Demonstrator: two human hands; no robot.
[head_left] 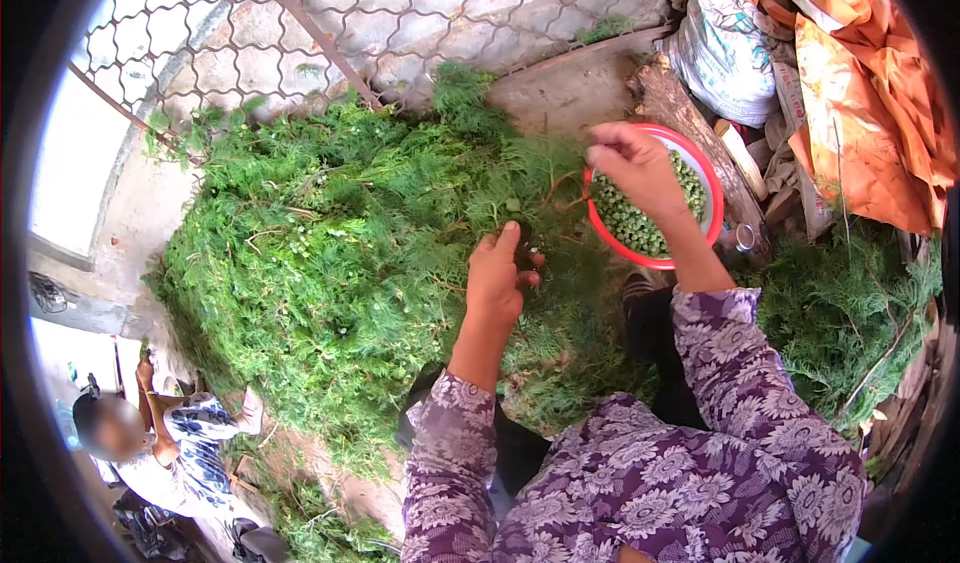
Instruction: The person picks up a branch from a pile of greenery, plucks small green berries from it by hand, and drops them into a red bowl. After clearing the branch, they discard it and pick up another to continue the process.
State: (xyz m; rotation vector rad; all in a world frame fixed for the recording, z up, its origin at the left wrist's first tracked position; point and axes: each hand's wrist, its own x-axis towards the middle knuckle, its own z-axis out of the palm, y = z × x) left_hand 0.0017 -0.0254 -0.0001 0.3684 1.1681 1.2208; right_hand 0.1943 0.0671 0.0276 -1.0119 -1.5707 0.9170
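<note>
My left hand (497, 271) is over the big heap of green feathery branches (330, 233), its thumb and fingers curled round a leafy sprig (515, 205). My right hand (640, 171) hangs above the left part of a red-rimmed basin (716, 188), fingers bent and pressed together; whatever lies between their tips is too small to name. Many small round green cones (635, 225) fill the basin, partly hidden by my right hand and forearm.
A wire mesh fence (420, 13) runs behind the heap. Right of the basin are a log (700, 113), a white sack (728, 53), an orange tarp (860, 113) and more branches (830, 313). Another person (180, 453) sits at the lower left.
</note>
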